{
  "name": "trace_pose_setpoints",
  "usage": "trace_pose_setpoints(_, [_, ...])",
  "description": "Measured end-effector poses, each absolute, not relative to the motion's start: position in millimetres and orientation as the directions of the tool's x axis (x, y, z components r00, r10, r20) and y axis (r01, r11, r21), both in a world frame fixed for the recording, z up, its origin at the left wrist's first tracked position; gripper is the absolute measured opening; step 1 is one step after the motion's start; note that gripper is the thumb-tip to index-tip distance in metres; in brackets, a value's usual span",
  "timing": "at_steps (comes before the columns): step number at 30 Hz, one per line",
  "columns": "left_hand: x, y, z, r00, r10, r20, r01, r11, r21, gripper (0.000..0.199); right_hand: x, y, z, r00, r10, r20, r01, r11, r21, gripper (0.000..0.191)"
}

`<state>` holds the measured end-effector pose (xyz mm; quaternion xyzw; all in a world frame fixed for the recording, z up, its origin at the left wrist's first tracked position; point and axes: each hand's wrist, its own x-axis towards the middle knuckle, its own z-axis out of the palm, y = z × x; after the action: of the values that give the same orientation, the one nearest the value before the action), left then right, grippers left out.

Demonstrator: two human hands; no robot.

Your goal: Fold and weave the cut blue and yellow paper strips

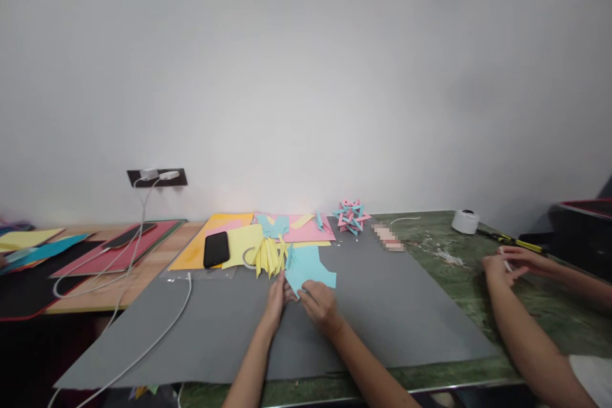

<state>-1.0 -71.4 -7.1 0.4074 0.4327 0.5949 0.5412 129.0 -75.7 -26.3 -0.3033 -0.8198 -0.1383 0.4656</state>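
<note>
Pale wall (306,89) fills the upper half. Big gray sheet (382,325) covers most of the work surface, over a green marbled tabletop (463,306) that shows to the right and along the front. Wooden table (157,248) at left, red folder (109,248) on it. Orange sheet (191,258) and pink sheet (313,229) lie at the back of the gray one. Blue paper (308,264), the piece being handled, is at front center over the gray sheet, between/above the two hands. Right hand (322,306): fingers bent together, pinching its lower edge. Left hand (276,298): at its lower left corner, fingers partly hidden, so can't tell if it grips or just steadies. Co-worker's hands (504,266) at far right, close together, well apart from these. Pink-and-blue star model (351,215) near the wall, right of center. Yellow folded strips (268,258) fan out just left of the blue paper. Black phone (217,249) farther left, on the colored sheets. White scraps (449,259) on green.
</note>
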Motion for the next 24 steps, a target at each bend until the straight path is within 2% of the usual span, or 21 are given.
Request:
trace_pose_setpoints(3, [-6.7, -66.7, -9.0, 0.010, 1.000, 0.022, -0.369, -0.017, 0.929, 0.034, 124.1, -80.9, -17.6, -0.514, 0.362, 0.778, 0.569, 0.822, -0.007, 0.022])
trace_pose_setpoints(6, [-9.7, -65.6, -10.1, 0.016, 0.999, 0.038, -0.416, -0.027, 0.909, 0.035, 122.9, -83.7, -12.6, -0.542, 0.388, 0.746, 0.583, 0.812, 0.002, 0.021])
trace_pose_setpoints(8, [-9.6, -66.5, -10.2, 0.026, 0.998, 0.065, -0.440, -0.047, 0.897, 0.035, 123.7, -82.4, -13.2, -0.473, 0.449, 0.758, 0.645, 0.763, -0.048, 0.021])
trace_pose_setpoints(12, [-7.9, -69.2, -8.0, 0.086, 0.991, 0.107, -0.444, -0.058, 0.894, 0.048, 126.7, -73.4, -18.9, -0.193, 0.614, 0.766, 0.760, 0.587, -0.279, 0.023])
trace_pose_setpoints(14, [-7.7, -69.4, -7.7, 0.100, 0.990, 0.103, -0.418, -0.052, 0.907, 0.054, 127.6, -68.8, -21.3, -0.127, 0.647, 0.752, 0.771, 0.541, -0.336, 0.023])
trace_pose_setpoints(17, [-8.3, -67.3, -10.8, 0.052, 0.994, 0.097, -0.353, -0.072, 0.933, 0.053, 127.1, -65.7, -22.9, -0.177, 0.657, 0.733, 0.770, 0.556, -0.313, 0.023])
trace_pose_setpoints(20, [-8.0, -64.2, -16.5, -0.051, 0.993, 0.104, -0.262, -0.114, 0.958, 0.042, 125.6, -66.6, -22.5, -0.268, 0.656, 0.706, 0.768, 0.587, -0.254, 0.023])
trace_pose_setpoints(24, [-4.1, -62.2, -23.2, -0.005, 0.995, 0.096, -0.203, -0.095, 0.975, 0.046, 125.4, -68.8, -20.2, -0.318, 0.679, 0.661, 0.766, 0.595, -0.243, 0.023])
